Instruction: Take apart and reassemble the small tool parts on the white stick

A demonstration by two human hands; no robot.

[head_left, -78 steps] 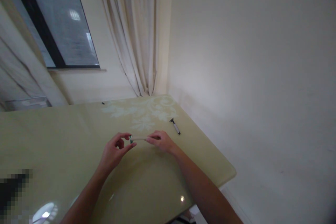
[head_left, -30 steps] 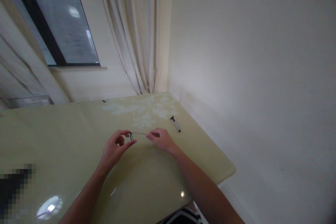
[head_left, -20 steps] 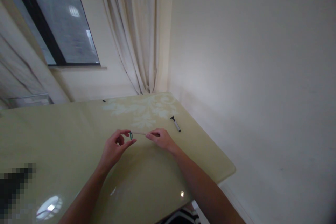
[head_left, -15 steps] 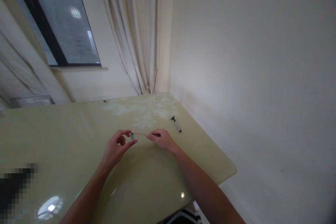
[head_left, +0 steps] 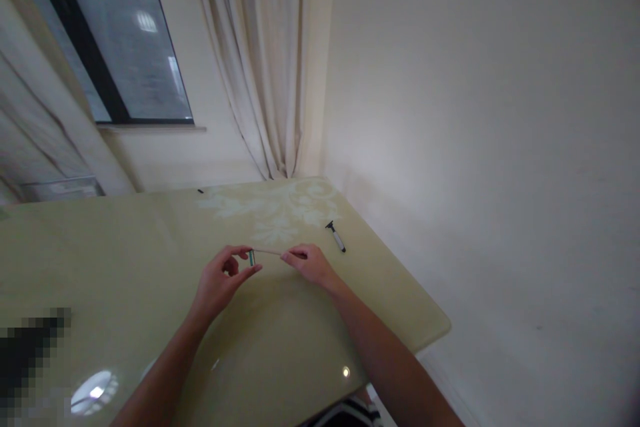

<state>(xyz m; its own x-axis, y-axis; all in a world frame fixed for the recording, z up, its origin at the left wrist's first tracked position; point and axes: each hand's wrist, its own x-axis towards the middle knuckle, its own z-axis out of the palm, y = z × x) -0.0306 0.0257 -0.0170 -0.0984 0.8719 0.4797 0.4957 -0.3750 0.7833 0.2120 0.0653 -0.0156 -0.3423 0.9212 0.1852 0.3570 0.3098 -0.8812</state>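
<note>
My left hand [head_left: 227, 273] pinches a small upright piece with green and dark strips, which looks like a razor cartridge [head_left: 252, 258], between thumb and fingertips. Its fine detail is too small to make out. In my right hand [head_left: 309, 263] is a thin pale stick [head_left: 267, 252], gripped between thumb and forefinger and pointing left. The stick's far tip meets or nearly meets the cartridge's upper end. Both hands hover over the glossy pale green table [head_left: 280, 347]. Beyond my right hand lies a razor [head_left: 337, 237] with a dark head and a grey handle.
A tiny dark object [head_left: 201, 191] lies near the table's back edge. A blurred-out dark shape [head_left: 30, 347] covers the left front. Curtains [head_left: 260, 67] and a window [head_left: 120, 33] stand behind; a plain wall [head_left: 475, 147] runs along the right.
The stick's tip has shifted slightly up at the cartridge, and its right end sits slightly lower. My right hand has moved a touch right. Both grips stay the same.
</note>
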